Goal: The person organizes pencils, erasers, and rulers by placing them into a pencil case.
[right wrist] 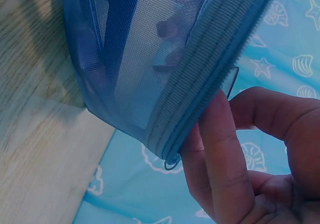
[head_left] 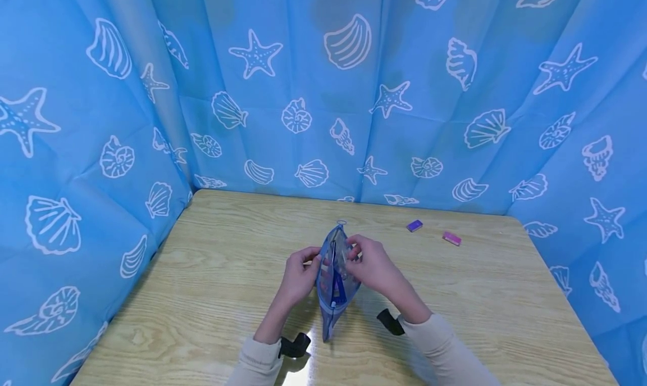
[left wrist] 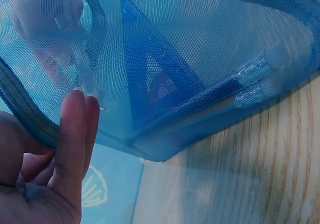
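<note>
A blue mesh zip pouch (head_left: 326, 296) stands unzipped over the table. My left hand (head_left: 300, 273) holds its left rim, with two fingertips against the mesh (left wrist: 175, 14) in the left wrist view. At the opposite rim, my right hand (head_left: 371, 262) pinches a clear plastic piece (left wrist: 82, 69), seen through the mesh; its exact kind I cannot tell. Inside lie a blue set square (left wrist: 150, 59) and two blue pen-like sticks (left wrist: 210, 92) with pale ends. The right wrist view shows the thumb and fingers of the right hand (right wrist: 225, 149) right at the zip edge (right wrist: 200, 79).
A small purple block (head_left: 414, 225) and a small pink block (head_left: 452, 238) lie on the wooden table (head_left: 217, 285) at the back right. Blue curtains (head_left: 303, 94) with shells and starfish enclose the back and sides. A metal ring (right wrist: 171, 165) hangs at the zip's far end.
</note>
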{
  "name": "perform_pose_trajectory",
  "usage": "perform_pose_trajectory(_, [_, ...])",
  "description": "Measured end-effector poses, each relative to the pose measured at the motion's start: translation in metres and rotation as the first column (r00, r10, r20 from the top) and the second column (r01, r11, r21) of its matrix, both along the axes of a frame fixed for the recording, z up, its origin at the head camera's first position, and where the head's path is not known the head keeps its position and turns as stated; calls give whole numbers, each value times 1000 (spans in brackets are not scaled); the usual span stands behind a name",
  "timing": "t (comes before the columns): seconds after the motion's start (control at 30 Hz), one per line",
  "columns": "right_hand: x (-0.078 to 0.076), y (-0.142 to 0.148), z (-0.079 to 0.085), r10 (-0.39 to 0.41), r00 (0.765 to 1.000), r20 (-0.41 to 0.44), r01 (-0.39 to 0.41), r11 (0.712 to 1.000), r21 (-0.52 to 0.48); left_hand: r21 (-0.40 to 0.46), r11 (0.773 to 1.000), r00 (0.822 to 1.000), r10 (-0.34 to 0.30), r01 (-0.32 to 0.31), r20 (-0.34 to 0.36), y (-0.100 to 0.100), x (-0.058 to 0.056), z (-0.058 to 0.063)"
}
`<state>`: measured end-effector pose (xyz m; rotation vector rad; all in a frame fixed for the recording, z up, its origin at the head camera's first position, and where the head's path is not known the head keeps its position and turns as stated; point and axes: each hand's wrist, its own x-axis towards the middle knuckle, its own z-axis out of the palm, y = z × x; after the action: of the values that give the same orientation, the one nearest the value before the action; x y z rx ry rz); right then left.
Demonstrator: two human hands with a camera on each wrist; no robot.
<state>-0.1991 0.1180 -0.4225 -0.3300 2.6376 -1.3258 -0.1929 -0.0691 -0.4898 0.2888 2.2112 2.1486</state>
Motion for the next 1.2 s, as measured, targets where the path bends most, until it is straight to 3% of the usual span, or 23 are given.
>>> perform_pose_trajectory(0.4, [0, -7, -4, 64, 998, 5, -64, 994, 90, -2, 1000, 1000, -5, 5, -8, 0, -1, 0])
perform_pose_trajectory(0.57, [2, -4, -1, 99, 995, -31, -95, 990, 107, 4, 1000, 1000, -10, 10, 2, 0, -2, -2])
perform_pose_trajectory(0.77, [5, 6, -4, 131, 986, -100, -127, 991, 44, 0, 1000, 1000, -3, 3, -1, 1, -1, -3])
perform_pose_trajectory(1.0, [11, 13, -16, 95, 979, -180, -119, 985, -127, -4, 1000, 1000, 0, 0, -9, 0, -3, -5])
perform_pose_trajectory(1.2, [12, 22, -28, 58, 949, -309, -131, 966, -221, 0, 1000, 1000, 5, -5, -12, 0, -4, -7])
